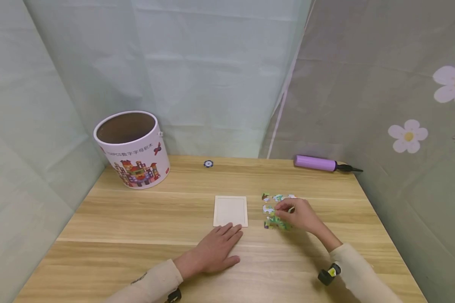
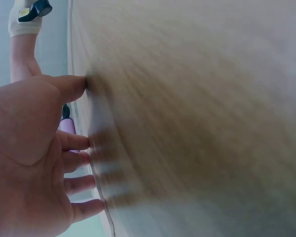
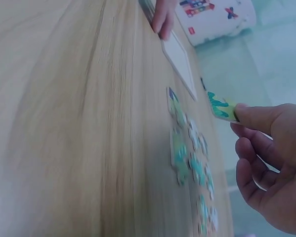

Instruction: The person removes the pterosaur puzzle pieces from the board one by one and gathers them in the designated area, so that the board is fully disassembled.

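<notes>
Between thumb and index finger, my right hand (image 1: 297,215) pinches a green and yellow puzzle piece (image 3: 220,106), lifted above the table. Beneath it lie several more puzzle pieces (image 3: 179,155), spaced out in loose rows on the wood. To their left is a square, pale wooden puzzle tray (image 1: 231,211) with a raised rim and a bare inside. My left hand (image 1: 219,248) rests palm down with its fingers extended, fingertips at the tray's near edge. In the left wrist view its fingertips (image 2: 96,205) touch down along that edge, thumb on the tabletop.
A large white bucket (image 1: 144,158) with printed building blocks stands at the back left. Near the back edge lies a small dark blue and white round chip (image 1: 208,163). A purple hand pump (image 1: 315,163) lies at the back right. Fabric curtains (image 1: 220,80) surround the table.
</notes>
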{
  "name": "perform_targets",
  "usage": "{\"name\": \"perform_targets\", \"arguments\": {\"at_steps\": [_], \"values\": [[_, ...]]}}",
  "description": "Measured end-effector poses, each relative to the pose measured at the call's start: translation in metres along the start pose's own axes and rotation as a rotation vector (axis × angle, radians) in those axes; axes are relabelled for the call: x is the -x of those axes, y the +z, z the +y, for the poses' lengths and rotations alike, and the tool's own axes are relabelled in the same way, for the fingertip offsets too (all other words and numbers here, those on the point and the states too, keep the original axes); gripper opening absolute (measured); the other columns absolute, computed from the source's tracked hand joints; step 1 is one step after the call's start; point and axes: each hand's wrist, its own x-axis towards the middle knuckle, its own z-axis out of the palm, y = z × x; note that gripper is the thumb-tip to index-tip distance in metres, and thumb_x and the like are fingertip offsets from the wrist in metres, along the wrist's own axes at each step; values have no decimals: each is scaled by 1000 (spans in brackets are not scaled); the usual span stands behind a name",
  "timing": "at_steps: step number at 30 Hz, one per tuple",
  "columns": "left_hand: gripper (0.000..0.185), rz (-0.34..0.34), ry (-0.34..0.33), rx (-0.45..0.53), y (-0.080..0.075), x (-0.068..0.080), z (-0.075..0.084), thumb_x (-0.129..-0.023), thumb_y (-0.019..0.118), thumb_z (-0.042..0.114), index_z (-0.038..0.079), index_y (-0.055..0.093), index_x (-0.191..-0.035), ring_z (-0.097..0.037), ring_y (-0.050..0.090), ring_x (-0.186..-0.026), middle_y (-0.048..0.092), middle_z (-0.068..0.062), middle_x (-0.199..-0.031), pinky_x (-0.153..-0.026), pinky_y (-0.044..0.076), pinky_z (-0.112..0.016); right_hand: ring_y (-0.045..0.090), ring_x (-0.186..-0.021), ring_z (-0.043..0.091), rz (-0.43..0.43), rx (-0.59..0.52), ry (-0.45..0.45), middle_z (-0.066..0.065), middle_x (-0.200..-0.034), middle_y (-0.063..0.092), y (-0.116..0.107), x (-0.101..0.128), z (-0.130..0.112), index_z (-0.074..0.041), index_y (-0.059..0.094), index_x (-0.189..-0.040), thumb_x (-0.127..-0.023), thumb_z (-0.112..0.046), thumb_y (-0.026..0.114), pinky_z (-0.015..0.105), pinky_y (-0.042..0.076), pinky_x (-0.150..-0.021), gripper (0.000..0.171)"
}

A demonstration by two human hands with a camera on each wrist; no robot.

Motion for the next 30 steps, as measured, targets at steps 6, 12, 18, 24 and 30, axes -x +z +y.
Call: {"name": "perform_targets", "arguments": {"at_steps": [6,12,18,24,30], "values": [[73,-13,4,7,-2,1,-1,-104,45,56,8,37,-158,-29,34,-150,34,-8,-165,-119,35,-47,65,-77,5,15,12,38,-11,-83,71,-18,18,10,-15,77,-93,-90,-22,79,26,55,-68,8],[77,-5,14,-6,-1,0,-2,-102,47,60,8,39,-158,-29,35,-150,35,-7,-165,-118,36,-47,64,-79,6,26,71,104,-10,-86,72,-33,33,27,-17,78,-95,-91,-18,78,26,55,-70,4],[77,-13,8,-14,-1,-1,-1,-101,48,60,8,39,-157,-29,35,-150,35,-7,-165,-118,36,-47,65,-79,7,20,67,129,-7,-87,74,-38,44,41,-14,80,-95,-91,-16,78,27,56,-71,4],[77,-20,3,-9,-1,0,0,-101,48,60,8,39,-158,-29,34,-150,35,-7,-165,-118,35,-46,67,-80,6,7,67,146,-7,-88,76,-35,47,49,-14,80,-96,-91,-16,78,26,56,-73,6],[77,-16,5,-11,-1,0,-1,-101,47,60,9,39,-158,-28,34,-150,35,-6,-165,-118,35,-46,68,-83,8,-4,81,158,-6,-91,76,-30,47,54,-17,80,-94,-91,-16,77,25,57,-75,4]]}}
